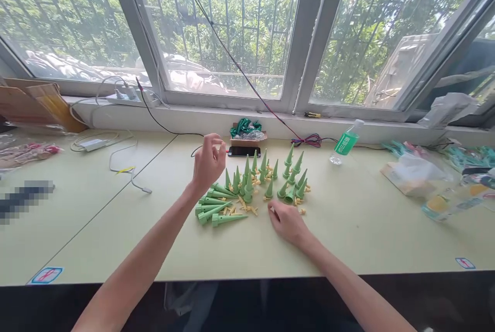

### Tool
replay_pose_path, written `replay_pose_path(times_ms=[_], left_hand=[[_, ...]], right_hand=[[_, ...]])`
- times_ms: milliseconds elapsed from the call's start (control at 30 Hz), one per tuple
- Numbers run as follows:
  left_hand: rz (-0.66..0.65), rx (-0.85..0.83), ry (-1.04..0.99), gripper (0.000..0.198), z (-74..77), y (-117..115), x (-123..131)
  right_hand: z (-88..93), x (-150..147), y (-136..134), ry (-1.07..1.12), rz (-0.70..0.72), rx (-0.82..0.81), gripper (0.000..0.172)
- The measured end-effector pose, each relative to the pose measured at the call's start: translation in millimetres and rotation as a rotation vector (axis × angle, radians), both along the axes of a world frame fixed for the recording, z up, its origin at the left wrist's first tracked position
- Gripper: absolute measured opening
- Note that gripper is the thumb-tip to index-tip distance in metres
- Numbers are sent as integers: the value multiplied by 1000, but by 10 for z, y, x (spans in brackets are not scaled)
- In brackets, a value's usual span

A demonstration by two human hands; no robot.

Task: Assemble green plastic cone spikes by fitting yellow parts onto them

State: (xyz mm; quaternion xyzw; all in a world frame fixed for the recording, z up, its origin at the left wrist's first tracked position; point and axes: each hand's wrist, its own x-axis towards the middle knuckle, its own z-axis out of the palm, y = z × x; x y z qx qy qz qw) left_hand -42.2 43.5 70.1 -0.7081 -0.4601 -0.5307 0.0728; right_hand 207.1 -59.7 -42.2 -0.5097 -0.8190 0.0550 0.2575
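Observation:
My left hand [209, 164] is raised above the left part of a group of green plastic cone spikes, its fingers loosely bent and apart with nothing visible in them. On the tabletop, at the group's near right edge, rests my right hand [288, 222], fingers curled downward; whatever they may hold is hidden. Several green spikes [248, 187] stand upright in the middle, and more upright spikes [297, 167] are at the right. Other spikes [228, 220] lie on their sides at the left, tips pointing right. Small yellow nozzle-like pieces [253, 210] are scattered among them.
Behind the spikes lie a black phone [244, 151] and a small box [247, 138] with green material. A green-labelled bottle [346, 142] leans at the back right. Cables [131, 180] cross the left side; bags and another bottle [456, 200] are at the far right.

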Motion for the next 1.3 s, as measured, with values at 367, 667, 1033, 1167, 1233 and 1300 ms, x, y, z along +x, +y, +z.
replay_pose_path(times_ms=[367, 667, 1033, 1167, 1233, 1300], left_hand=[[-71, 125, 268, 8, -960, -824, 3], [-129, 225, 496, 18, -855, -827, 115], [-137, 75, 705, 29, -881, -852, 193], [-176, -17, 742, 35, -876, -854, 195], [-200, -38, 744, 38, -875, -845, 198], [-215, -45, 744, 40, -879, -832, 202]], right_hand=[[5, 23, 26, -36, -23, 22, 14], [30, 71, 19, -39, 31, 44, 14], [86, 102, -3, -60, 179, 130, 10], [73, 95, 39, -49, 157, 131, 10], [65, 87, 59, -41, 143, 152, 13], [57, 84, 75, -43, 121, 191, 19]])
